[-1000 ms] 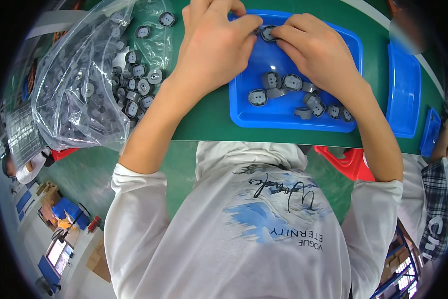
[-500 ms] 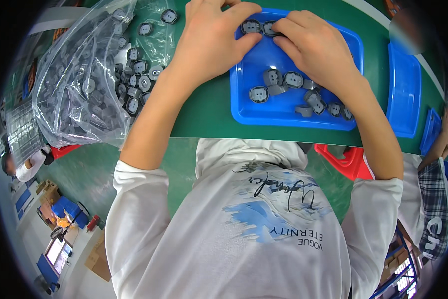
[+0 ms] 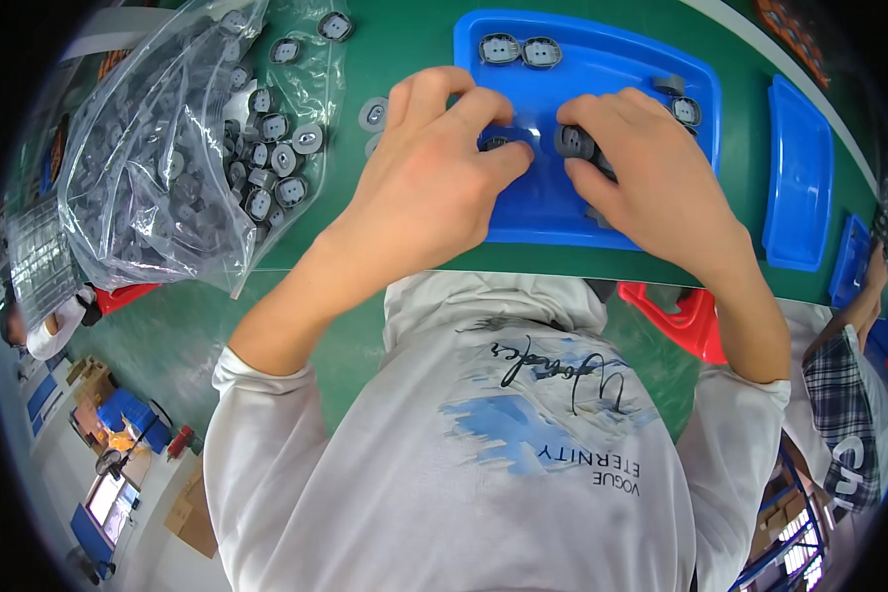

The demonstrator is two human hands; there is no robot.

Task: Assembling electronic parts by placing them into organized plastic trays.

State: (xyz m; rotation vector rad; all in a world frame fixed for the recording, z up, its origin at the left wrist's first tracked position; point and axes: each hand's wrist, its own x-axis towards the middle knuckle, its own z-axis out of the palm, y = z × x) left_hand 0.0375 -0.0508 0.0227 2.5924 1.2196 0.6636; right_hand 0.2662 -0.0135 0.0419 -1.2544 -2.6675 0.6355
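Two small grey plastic socket-like parts, a left one [image 3: 499,48] and a right one [image 3: 541,52], lie side by side in the far left corner of a blue tray [image 3: 607,74]. My left hand [image 3: 439,163] reaches over the tray's left side, thumb and fingers closed around a grey part [image 3: 494,144], mostly hidden. Over the tray's right half, my right hand [image 3: 656,173] pinches another grey part [image 3: 570,141] between thumb and fingers. More grey pieces show partly beneath it. Beyond that hand, a grey part [image 3: 685,111] and a smaller grey piece [image 3: 669,85] rest near the right wall.
A clear plastic bag [image 3: 133,187] full of grey parts stands at the left, with loose parts [image 3: 274,126] at its mouth. A grey disc [image 3: 373,114] lies left of my left hand. Another blue tray [image 3: 799,178] is at right; a person's arm [image 3: 868,291] shows beyond.
Both hands have come back from the tray's far edge toward its middle, leaving two parts side by side there. Each hand now grips a part closer to me.
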